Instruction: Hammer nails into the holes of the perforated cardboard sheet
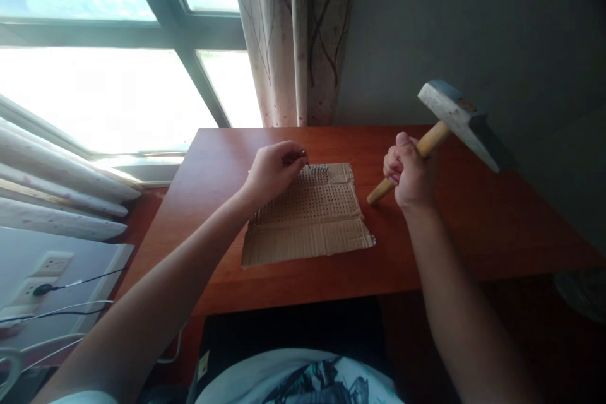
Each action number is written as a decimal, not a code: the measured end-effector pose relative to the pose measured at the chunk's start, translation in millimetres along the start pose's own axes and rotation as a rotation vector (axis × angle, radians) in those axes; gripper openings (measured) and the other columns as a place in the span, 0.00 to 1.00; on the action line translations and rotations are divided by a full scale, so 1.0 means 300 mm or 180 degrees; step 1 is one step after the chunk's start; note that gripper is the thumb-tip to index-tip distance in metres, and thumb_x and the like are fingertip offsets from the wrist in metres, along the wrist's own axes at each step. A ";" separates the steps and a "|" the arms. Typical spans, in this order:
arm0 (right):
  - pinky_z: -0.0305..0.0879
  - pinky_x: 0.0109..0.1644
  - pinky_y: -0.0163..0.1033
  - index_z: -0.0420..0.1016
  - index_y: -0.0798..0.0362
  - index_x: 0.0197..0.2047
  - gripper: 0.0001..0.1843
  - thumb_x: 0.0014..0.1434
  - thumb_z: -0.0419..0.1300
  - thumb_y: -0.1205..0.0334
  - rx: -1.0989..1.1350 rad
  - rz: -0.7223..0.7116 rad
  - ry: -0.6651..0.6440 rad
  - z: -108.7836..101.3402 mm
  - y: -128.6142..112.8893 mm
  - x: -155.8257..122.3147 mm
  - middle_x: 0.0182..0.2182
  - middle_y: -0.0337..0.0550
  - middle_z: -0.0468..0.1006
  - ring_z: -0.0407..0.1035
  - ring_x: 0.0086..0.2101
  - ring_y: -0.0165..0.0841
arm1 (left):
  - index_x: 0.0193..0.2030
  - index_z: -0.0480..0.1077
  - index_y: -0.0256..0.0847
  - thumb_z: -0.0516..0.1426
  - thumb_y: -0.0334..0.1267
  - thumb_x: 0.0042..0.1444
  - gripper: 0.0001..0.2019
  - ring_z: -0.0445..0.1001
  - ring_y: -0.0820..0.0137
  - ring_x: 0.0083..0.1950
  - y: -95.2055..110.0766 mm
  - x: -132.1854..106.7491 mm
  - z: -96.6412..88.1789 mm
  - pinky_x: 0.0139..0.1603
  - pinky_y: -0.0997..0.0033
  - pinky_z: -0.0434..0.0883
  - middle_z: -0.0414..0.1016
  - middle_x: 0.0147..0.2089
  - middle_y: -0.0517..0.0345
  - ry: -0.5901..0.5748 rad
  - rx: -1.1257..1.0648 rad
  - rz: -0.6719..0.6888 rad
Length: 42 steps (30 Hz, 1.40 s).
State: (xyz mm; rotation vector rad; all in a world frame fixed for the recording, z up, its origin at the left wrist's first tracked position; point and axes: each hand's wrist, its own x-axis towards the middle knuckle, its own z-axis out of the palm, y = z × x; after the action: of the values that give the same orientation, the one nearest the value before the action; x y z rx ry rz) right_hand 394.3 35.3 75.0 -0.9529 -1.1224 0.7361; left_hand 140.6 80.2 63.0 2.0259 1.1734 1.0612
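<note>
A flat sheet of cardboard [307,218], dotted with many small holes and a row of nails along its far edge, lies on the reddish wooden table [473,227]. My left hand [274,170] rests on its far left part, fingers pinched on a small nail [306,160] held upright over the cardboard. My right hand [409,173] is a fist round the wooden handle of a hammer [454,121], raised to the right of the cardboard with its grey metal head up and away from the sheet.
The table stands against a grey wall [473,25]. A patterned curtain [298,38] hangs at the back, beside a bright window [95,95]. At the lower left is a wall socket [47,271] with cables plugged in.
</note>
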 end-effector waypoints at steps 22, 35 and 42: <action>0.39 0.16 0.36 0.51 0.49 0.18 0.34 0.59 0.63 0.36 -0.0066 0.0001 0.0008 0.002 -0.005 -0.003 0.13 0.29 0.48 0.44 0.13 0.23 | 0.39 0.77 0.39 0.58 0.37 0.58 0.07 0.76 0.70 0.33 0.008 -0.012 0.007 0.37 0.70 0.72 0.82 0.34 0.55 -0.0151 0.0828 0.0185; 0.39 0.16 0.36 0.51 0.49 0.18 0.34 0.58 0.64 0.37 -0.0043 0.0018 0.0052 0.004 -0.009 -0.005 0.13 0.29 0.49 0.45 0.13 0.22 | 0.39 0.77 0.39 0.57 0.36 0.59 0.08 0.76 0.70 0.32 0.006 -0.010 0.009 0.37 0.71 0.71 0.81 0.34 0.54 -0.0170 0.0940 0.0267; 0.39 0.16 0.36 0.50 0.49 0.18 0.35 0.58 0.63 0.35 -0.0073 -0.0023 0.0025 0.005 -0.008 -0.002 0.13 0.29 0.49 0.45 0.13 0.22 | 0.39 0.78 0.39 0.57 0.35 0.58 0.08 0.76 0.70 0.32 0.012 -0.009 0.009 0.36 0.71 0.71 0.82 0.35 0.54 -0.0190 0.1016 0.0384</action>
State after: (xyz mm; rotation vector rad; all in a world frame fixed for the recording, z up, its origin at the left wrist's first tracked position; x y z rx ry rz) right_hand 392.7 34.0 77.2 -0.9700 -1.1291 0.7145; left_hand 143.5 76.0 63.4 2.3825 1.2683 0.9068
